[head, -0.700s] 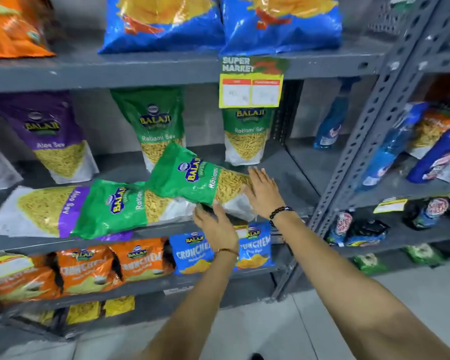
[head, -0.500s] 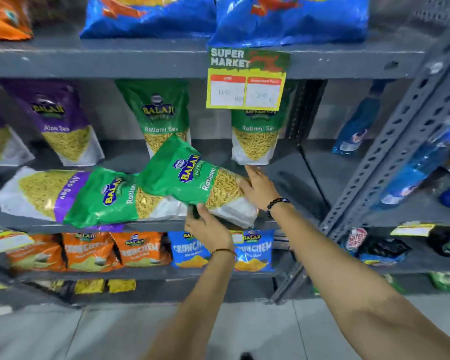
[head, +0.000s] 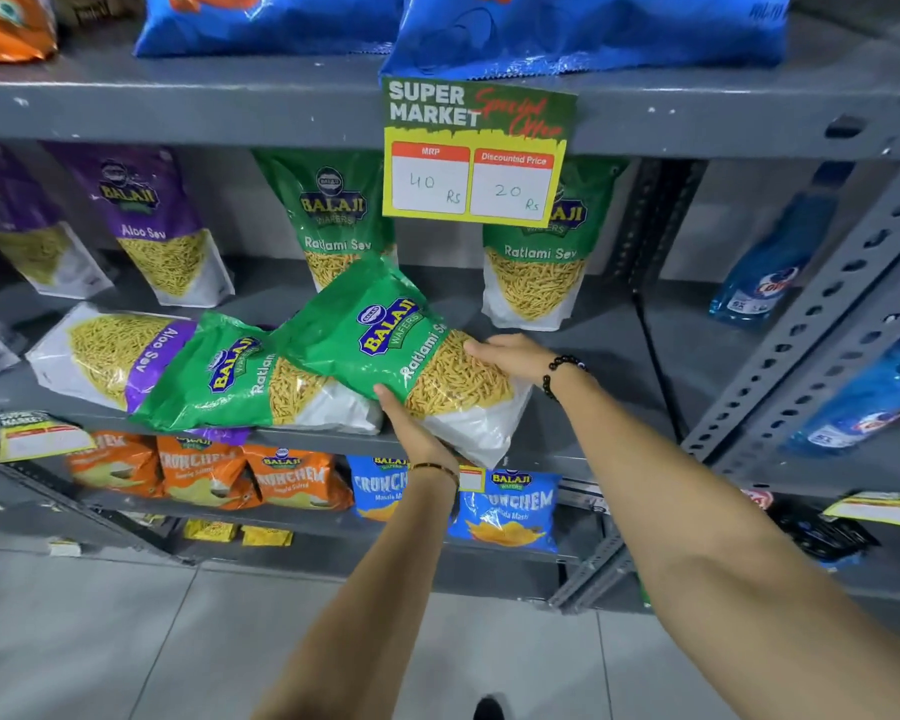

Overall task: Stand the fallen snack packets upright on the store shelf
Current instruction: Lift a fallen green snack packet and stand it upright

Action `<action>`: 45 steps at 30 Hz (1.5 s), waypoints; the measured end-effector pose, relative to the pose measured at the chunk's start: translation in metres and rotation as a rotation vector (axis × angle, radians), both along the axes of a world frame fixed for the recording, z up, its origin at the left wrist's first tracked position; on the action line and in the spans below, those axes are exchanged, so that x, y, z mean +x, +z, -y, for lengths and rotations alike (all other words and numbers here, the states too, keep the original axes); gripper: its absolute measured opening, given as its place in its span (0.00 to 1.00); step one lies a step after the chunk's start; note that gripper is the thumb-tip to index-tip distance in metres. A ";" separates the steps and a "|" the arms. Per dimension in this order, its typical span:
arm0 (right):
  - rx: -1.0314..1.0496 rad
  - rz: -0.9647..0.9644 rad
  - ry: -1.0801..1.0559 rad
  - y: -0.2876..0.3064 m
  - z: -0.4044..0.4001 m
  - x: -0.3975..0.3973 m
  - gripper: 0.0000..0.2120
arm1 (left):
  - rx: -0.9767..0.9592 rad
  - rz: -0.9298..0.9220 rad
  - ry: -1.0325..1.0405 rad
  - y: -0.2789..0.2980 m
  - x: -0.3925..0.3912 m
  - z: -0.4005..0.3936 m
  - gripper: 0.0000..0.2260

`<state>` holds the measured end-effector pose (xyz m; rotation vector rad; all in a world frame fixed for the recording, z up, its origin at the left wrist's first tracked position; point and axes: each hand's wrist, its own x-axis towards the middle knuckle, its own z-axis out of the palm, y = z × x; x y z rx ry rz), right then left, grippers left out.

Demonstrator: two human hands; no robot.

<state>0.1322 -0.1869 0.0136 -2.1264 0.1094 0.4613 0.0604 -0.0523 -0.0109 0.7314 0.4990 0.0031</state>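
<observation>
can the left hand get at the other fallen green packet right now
Probably not yet. The left hand is busy gripping the tilted Ratlami Sev packet, which lies partly over the second fallen green packet. Once that is set down, nothing else blocks the way.

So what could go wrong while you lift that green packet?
The tilted green packet, gripped by the left hand and right hand, lies on another fallen green packet near the shelf edge; lifting might drag that one off. It may also bump the price sign.

Green packet tilted; two packets fallen.
</observation>
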 end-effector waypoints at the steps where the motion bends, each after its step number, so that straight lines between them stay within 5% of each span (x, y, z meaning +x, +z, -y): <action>1: 0.014 0.002 -0.023 0.000 0.002 -0.002 0.27 | -0.001 0.008 -0.006 0.000 0.003 -0.002 0.28; 5: 0.283 0.060 -0.226 -0.003 0.018 -0.024 0.22 | 0.064 -0.001 -0.117 0.000 0.004 -0.015 0.26; 10: 0.856 -0.017 -0.294 -0.008 0.023 -0.064 0.11 | 0.043 0.043 -0.413 0.006 -0.013 -0.028 0.29; 14: 1.029 0.038 -0.387 0.002 0.026 -0.093 0.09 | 0.020 0.068 -0.593 0.012 -0.038 -0.028 0.30; 20: 1.031 0.221 -0.474 0.020 0.041 -0.129 0.09 | 0.035 0.099 -0.659 0.026 -0.066 -0.026 0.37; 25: 1.098 0.330 -0.395 0.035 0.044 -0.146 0.06 | 0.027 0.181 -0.682 0.035 -0.071 -0.025 0.30; 30: 1.122 0.325 -0.340 0.041 0.043 -0.153 0.29 | 0.057 0.235 -0.735 0.038 -0.066 -0.022 0.26; 35: 1.042 0.356 -0.499 0.042 0.049 -0.139 0.04 | 0.170 0.196 -0.699 0.041 -0.040 -0.010 0.28; 45: 0.833 0.543 -0.796 0.048 0.064 -0.074 0.08 | 0.410 0.355 -0.577 0.049 0.056 0.030 0.15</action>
